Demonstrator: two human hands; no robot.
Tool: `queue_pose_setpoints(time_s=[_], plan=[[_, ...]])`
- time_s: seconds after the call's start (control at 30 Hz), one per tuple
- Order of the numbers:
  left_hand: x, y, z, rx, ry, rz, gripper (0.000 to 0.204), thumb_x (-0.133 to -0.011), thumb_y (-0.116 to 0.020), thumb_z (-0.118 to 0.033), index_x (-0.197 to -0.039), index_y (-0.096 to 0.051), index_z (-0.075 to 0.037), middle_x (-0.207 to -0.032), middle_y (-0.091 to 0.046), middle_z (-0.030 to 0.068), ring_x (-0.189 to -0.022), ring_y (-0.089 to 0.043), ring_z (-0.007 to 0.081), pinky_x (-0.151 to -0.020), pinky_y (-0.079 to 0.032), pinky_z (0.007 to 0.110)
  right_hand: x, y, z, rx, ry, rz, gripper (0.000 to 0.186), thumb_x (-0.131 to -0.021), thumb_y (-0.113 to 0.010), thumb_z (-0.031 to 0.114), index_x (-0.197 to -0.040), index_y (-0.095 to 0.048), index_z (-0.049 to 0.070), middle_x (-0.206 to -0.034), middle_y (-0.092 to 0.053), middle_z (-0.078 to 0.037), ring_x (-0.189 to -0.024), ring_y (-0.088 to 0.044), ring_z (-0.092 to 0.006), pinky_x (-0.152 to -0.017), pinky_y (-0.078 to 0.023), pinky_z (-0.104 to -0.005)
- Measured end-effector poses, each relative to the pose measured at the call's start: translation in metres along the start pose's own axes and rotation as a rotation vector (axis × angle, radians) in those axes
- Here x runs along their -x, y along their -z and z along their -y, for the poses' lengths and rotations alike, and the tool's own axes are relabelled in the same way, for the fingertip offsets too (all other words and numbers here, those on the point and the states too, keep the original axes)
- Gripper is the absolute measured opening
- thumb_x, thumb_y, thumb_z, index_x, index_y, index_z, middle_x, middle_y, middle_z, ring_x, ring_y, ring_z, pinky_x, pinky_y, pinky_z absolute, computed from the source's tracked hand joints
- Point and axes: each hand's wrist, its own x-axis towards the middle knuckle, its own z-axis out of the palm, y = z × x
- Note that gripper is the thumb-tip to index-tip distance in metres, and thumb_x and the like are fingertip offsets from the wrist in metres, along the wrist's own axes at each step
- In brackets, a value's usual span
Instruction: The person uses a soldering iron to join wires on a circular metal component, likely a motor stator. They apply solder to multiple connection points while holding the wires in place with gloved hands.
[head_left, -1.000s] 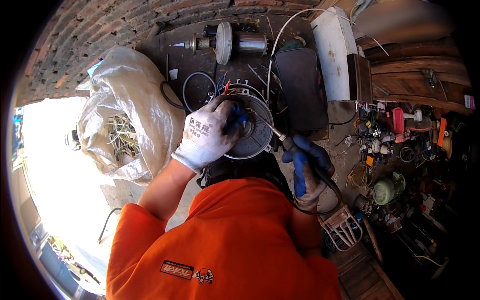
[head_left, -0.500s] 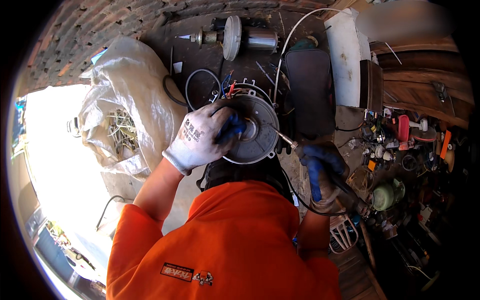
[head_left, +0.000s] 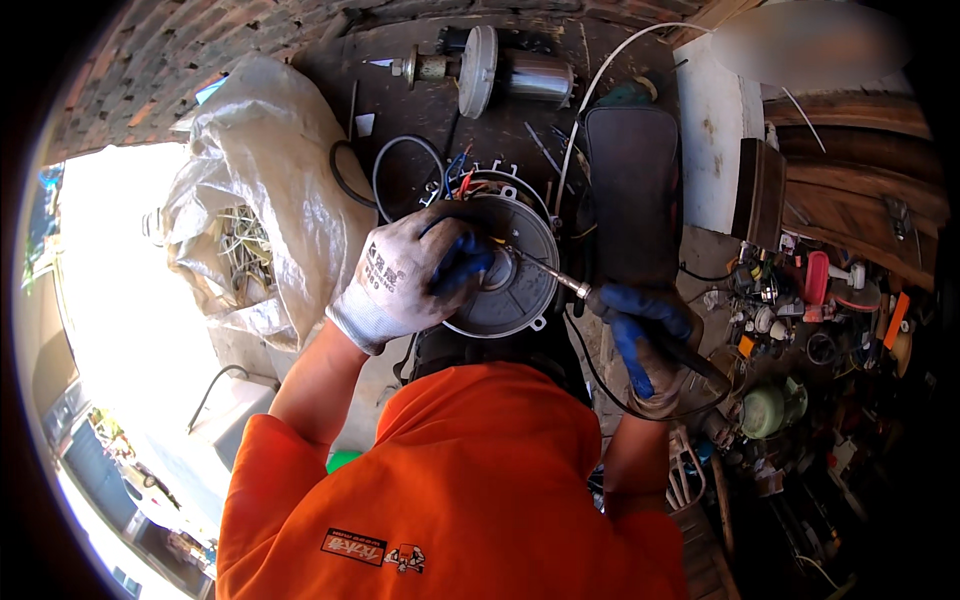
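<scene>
The left hand (head_left: 420, 268) is gloved in smudged white and blue; the right hand (head_left: 648, 345), in blue and grimy grey. The round cover (head_left: 517, 297) is dull grey, the wires (head_left: 464, 185) at twelve o'clock red and blue, the shirt (head_left: 460, 470) at six orange, the sack (head_left: 292, 170) at ten cloudy white.

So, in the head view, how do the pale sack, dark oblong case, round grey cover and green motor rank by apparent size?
1. Pale sack
2. Dark oblong case and round grey cover: too close to rank; the left hand partly hides the cover
3. Green motor
</scene>
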Motion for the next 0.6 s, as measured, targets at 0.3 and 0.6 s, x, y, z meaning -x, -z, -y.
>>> queue_pose_setpoints(time_s=[0.3,0.6], plan=[[0.003,0.0,-0.008,-0.021,0.013,-0.046,0.037,-0.071,-0.076,-0.007,-0.106,-0.066,-0.002,-0.114,-0.067,0.0174,-0.093,-0.07,0.0361,-0.078,-0.059,0.041,-0.012,0.011,0.005,-0.06,-0.085,0.102,0.034,-0.086,-0.078,0.026,-0.105,-0.07,-0.001,-0.098,-0.07,-0.015,-0.08,-0.069,-0.0167,-0.072,-0.055,-0.0257],[0.033,0.017,-0.027,0.271,0.344,-0.162,0.04,-0.075,-0.076,-0.002,-0.114,-0.067,-0.004,-0.103,-0.072,0.015,-0.092,-0.072,0.0327,-0.079,-0.057,0.035,-0.023,0.01,0.005,-0.084,0.004,0.137,0.033,-0.085,-0.078,0.024,-0.103,-0.07,-0.002,-0.1,-0.069,-0.018,-0.081,-0.068,-0.0168,-0.071,-0.054,-0.0268]])
